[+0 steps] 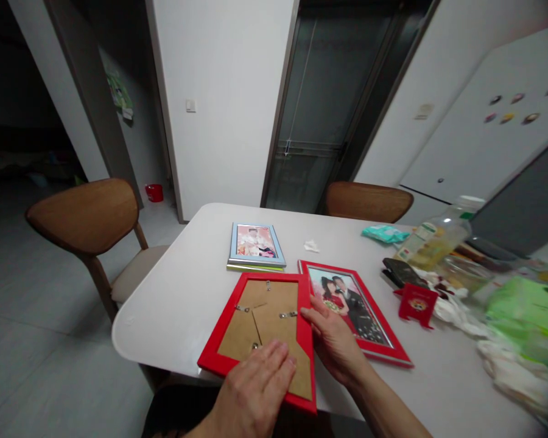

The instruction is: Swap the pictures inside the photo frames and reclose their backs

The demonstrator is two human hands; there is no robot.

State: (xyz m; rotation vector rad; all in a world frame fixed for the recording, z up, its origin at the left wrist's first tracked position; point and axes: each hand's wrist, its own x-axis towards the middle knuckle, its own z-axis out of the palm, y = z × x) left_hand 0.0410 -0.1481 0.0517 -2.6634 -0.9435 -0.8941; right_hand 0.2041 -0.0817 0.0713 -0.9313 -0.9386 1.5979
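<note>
A red picture frame [279, 331] lies face down at the table's near edge, its brown backing board and small metal clips showing. My right hand [337, 344] grips its right side, thumb on top and the other fingers partly hidden by the rim. Across the lower backing board, my left hand [256, 386] rests flat with its fingers stretched out. Just to the right is a second red picture frame [379, 313], face up, with a photo of two people. Behind them sits a small stack of frames, topped by a light blue picture frame [257, 243].
On the white table [173, 304] are a crumpled tissue [311, 246], a teal packet [386, 233], a plastic bottle [433, 237], a dark phone-like object [404, 272], a red card box [418, 304] and a green bag [525, 316]. Wooden chairs stand at the left [89, 216] and back [368, 202].
</note>
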